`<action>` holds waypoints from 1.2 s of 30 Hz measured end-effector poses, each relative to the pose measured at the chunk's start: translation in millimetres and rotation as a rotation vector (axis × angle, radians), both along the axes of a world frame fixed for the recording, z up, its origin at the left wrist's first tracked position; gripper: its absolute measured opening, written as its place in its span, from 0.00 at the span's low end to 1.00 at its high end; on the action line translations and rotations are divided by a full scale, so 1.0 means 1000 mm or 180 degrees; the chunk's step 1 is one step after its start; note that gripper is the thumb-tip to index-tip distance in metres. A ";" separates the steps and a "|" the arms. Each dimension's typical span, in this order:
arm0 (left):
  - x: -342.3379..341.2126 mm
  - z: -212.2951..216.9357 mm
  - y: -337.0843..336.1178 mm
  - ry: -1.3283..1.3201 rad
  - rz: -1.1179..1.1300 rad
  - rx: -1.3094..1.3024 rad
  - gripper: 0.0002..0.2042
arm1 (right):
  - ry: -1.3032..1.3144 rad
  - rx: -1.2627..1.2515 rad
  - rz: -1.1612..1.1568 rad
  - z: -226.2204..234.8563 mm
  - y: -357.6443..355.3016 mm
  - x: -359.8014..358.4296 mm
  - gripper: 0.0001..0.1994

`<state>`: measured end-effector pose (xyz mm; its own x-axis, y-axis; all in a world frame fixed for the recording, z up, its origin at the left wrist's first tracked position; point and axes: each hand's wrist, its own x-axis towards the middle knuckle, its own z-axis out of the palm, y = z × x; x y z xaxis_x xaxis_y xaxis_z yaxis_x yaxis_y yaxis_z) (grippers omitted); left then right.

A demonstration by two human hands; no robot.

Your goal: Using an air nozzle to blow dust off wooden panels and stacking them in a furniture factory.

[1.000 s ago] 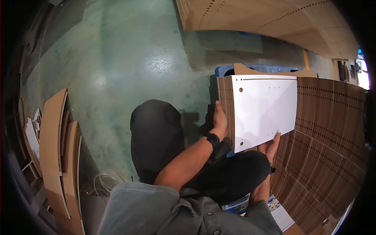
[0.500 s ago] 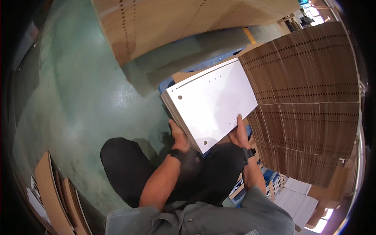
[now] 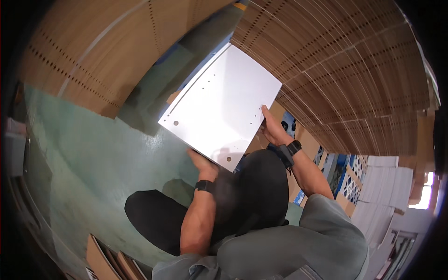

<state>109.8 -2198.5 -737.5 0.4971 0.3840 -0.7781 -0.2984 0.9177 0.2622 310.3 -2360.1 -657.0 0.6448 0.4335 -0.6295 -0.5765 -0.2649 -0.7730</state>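
The white board [image 3: 224,102] lay between the brown stack [image 3: 336,70] and the right knee [image 3: 263,175]. The right hand [image 3: 276,132] pinched its edge, thumb on top; the left hand [image 3: 204,166] met another edge, its closure impossible to tell. Uneven support could have let a corner slip and chip.

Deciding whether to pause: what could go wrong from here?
The white rectangular panel with round holes might scrape the tall brown stack of perforated boards, apparently close by. Its near corner might bump the adjacent black-trousered knee. The left hand is partly hidden; a loose hold could let the panel slip.
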 end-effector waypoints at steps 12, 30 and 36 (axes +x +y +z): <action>0.024 0.043 0.056 0.0599 0.0307 0.2325 0.30 | -0.2026 -0.1120 0.0044 -0.042 -0.026 0.045 0.26; -0.208 0.367 0.004 0.1232 -0.2025 0.1105 0.23 | 0.0213 -0.1420 0.3953 0.207 -0.302 -0.140 0.25; -0.289 0.464 -0.058 0.1000 -0.0924 0.0085 0.20 | 0.0539 -0.2101 0.3695 0.341 -0.258 -0.165 0.19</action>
